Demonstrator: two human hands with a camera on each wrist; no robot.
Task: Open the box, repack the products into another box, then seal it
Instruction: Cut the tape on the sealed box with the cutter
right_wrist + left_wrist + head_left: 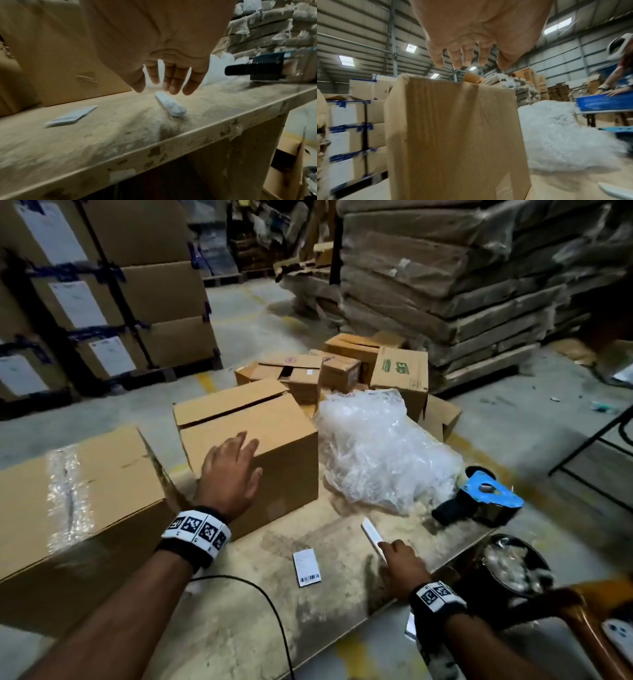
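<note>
On table (pixel 335 604): left hand (pixel 230 470) spread flat by cardboard box (pixel 260 440); right hand (pixel 169 75) loose-fingered over white cutter (pixel 169 106), gripping nothing.

You're in a warehouse: concrete floor (pixel 246 313), corrugated metal roof (pixel 359 35) with skylights (pixel 558 26), worn wooden bench (pixel 342 542), stacked pallet cartons (pixel 102 285) behind.

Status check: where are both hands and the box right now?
Left hand open against the middle box. Right hand open over white cutter. Bubble wrap beside box.
</note>
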